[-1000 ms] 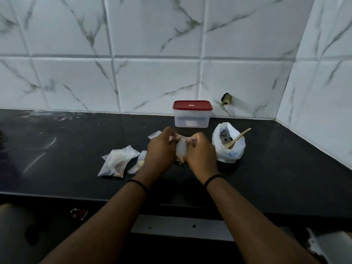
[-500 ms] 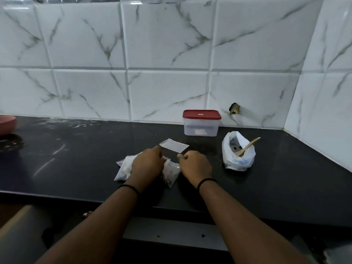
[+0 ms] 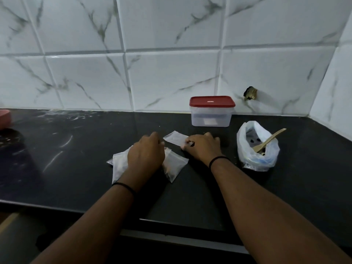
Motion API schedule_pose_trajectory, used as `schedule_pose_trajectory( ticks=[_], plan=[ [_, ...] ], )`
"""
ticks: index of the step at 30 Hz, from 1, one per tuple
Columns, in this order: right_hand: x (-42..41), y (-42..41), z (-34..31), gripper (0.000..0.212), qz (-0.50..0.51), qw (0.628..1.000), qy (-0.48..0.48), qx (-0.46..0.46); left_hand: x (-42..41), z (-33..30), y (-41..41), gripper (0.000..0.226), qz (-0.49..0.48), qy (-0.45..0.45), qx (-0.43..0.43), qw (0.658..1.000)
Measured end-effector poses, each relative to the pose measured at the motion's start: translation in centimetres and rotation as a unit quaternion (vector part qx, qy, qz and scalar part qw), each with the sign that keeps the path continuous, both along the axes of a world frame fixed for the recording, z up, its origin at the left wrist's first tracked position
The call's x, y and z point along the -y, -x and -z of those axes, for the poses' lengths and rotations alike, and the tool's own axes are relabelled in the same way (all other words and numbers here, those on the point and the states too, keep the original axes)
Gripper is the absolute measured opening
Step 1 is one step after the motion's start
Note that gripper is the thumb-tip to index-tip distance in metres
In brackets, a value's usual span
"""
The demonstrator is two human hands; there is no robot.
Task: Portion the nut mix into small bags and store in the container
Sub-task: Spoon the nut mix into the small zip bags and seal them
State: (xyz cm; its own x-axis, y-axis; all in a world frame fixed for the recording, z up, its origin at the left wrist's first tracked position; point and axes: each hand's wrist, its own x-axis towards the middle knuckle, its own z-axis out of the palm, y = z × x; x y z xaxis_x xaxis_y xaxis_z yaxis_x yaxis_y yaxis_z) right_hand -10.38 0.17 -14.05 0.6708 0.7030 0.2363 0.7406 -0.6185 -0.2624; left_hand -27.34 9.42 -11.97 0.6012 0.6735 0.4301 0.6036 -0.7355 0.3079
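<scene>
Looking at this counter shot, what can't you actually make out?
- Head view: the left hand covers parts of the filled bags.
- What the container holds: walls too cloudy.
- Pink object: cut off by the left edge.
- Right hand fingertips on the empty bag: curled under.

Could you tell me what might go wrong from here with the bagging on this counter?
The right hand pinches the empty small bag by one edge only; it may slip or fold when opened. The filled bags lie under the left hand, so pressing could crush nuts or pop a seal. The wooden spoon leans out of the open nut mix bag, which could tip and spill.
</scene>
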Motion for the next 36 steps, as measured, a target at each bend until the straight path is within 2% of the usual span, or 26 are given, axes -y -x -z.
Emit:
schedule_pose_trajectory(
  ticks=[2, 5, 8, 11, 13, 15, 17, 19, 20, 21, 22, 23, 24, 26, 28, 33, 36],
  plan=[
    [0.3, 0.0, 0.0, 0.021, 0.023, 0.999, -0.040, 0.017, 0.5, -0.5, -0.4, 0.024, 0.005, -0.030, 0.031, 0.999],
    [1.2, 0.1, 0.1, 0.023, 0.032, 0.994, -0.094, 0.048, 1.9, -1.2, -1.4, 0.022, 0.033, -0.037, 0.087, 0.995],
    [2.6, 0.3, 0.2, 0.019, 0.032, 0.968, -0.244, -0.049, 3.8, -1.5, -2.8, 0.023, 0.047, 0.045, 0.162, 0.985],
    [5.0, 0.4, -0.7, 0.017, 0.032, 0.900, -0.400, -0.170, 4.9, -1.6, -5.1, 0.023, 0.035, 0.182, 0.267, 0.946],
    [7.1, 0.6, -1.4, 0.017, 0.000, 0.855, -0.456, -0.248, 5.4, -1.8, -6.9, 0.045, 0.061, 0.305, 0.325, 0.893],
    [9.0, 0.9, -1.7, 0.015, -0.045, 0.823, -0.477, -0.305, 6.1, -2.1, -8.1, 0.061, 0.131, 0.462, 0.348, 0.805],
    [10.1, 1.2, -1.8, 0.016, -0.071, 0.808, -0.479, -0.337, 6.5, -2.2, -8.9, 0.055, 0.214, 0.600, 0.328, 0.697],
    [10.2, 1.2, -1.9, 0.018, -0.068, 0.809, -0.472, -0.343, 6.7, -2.2, -9.4, 0.041, 0.269, 0.648, 0.316, 0.638],
    [10.0, 1.2, -1.9, 0.019, -0.058, 0.819, -0.463, -0.332, 6.5, -2.1, -9.8, 0.028, 0.280, 0.647, 0.330, 0.627],
    [9.8, 1.2, -1.9, 0.019, -0.040, 0.843, -0.446, -0.298, 6.4, -1.9, -10.2, 0.016, 0.283, 0.637, 0.354, 0.623],
    [9.6, 1.1, -1.9, 0.021, -0.016, 0.875, -0.423, -0.236, 6.3, -1.7, -10.5, 0.013, 0.280, 0.615, 0.374, 0.635],
    [9.5, 1.0, -1.9, 0.024, 0.007, 0.898, -0.408, -0.165, 6.0, -1.4, -10.6, 0.016, 0.278, 0.583, 0.387, 0.659],
    [9.6, 1.0, -2.0, 0.026, 0.027, 0.903, -0.415, -0.111, 5.6, -1.2, -10.7, 0.017, 0.279, 0.541, 0.391, 0.691],
    [10.0, 1.1, -2.8, 0.022, 0.050, 0.873, -0.479, -0.077, 5.0, -0.9, -10.6, 0.016, 0.296, 0.470, 0.383, 0.738],
    [10.3, 1.0, -3.4, 0.019, 0.053, 0.850, -0.517, -0.084, 4.8, -0.7, -10.4, 0.012, 0.317, 0.443, 0.370, 0.753],
    [10.1, 0.4, -2.9, 0.012, 0.047, 0.856, -0.505, -0.103, 5.8, -0.4, -10.2, 0.008, 0.362, 0.415, 0.322, 0.770],
    [10.4, 0.7, -2.8, 0.010, 0.045, 0.852, -0.516, -0.077, 5.9, -0.3, -10.3, 0.010, 0.300, 0.368, 0.365, 0.801]
  ],
)
